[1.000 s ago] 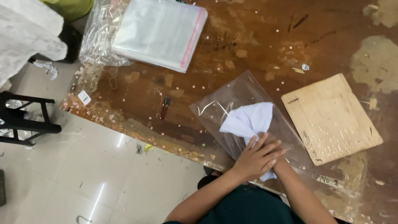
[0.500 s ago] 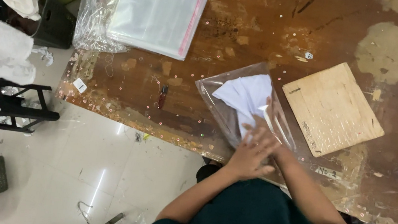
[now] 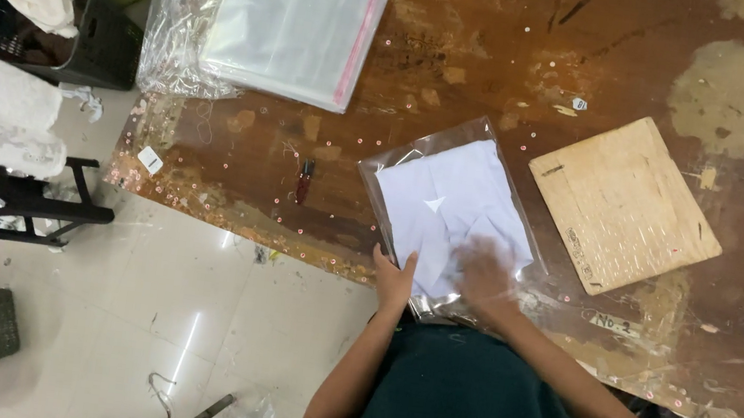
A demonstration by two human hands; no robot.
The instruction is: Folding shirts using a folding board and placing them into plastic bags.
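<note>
the clear plastic bag (image 3: 447,214) lies flat near the bench's (image 3: 504,55) near edge, with the folded white cloth (image 3: 453,205) already inside it. the left hand (image 3: 395,278) rests at the bag's near-left corner, right by the bench edge, its grip loosely pinching the plastic there, thumb up along the side. the right hand (image 3: 484,275) lies on the bag's near end, blurred, so i cannot tell how far its grip is spread or whether it holds anything; it looks flat, palm down.

to do this well, the left hand should pin its corner firmly so the bag does not slide off the edge, while the right palm presses evenly from the cloth toward the bag's open mouth, pushing air out without rucking the folds. light pressure suits thin plastic best.

a plywood board (image 3: 623,202) sits just right of the bag, and a stack of empty bags (image 3: 295,25) lies toward the far-left corner.
</note>
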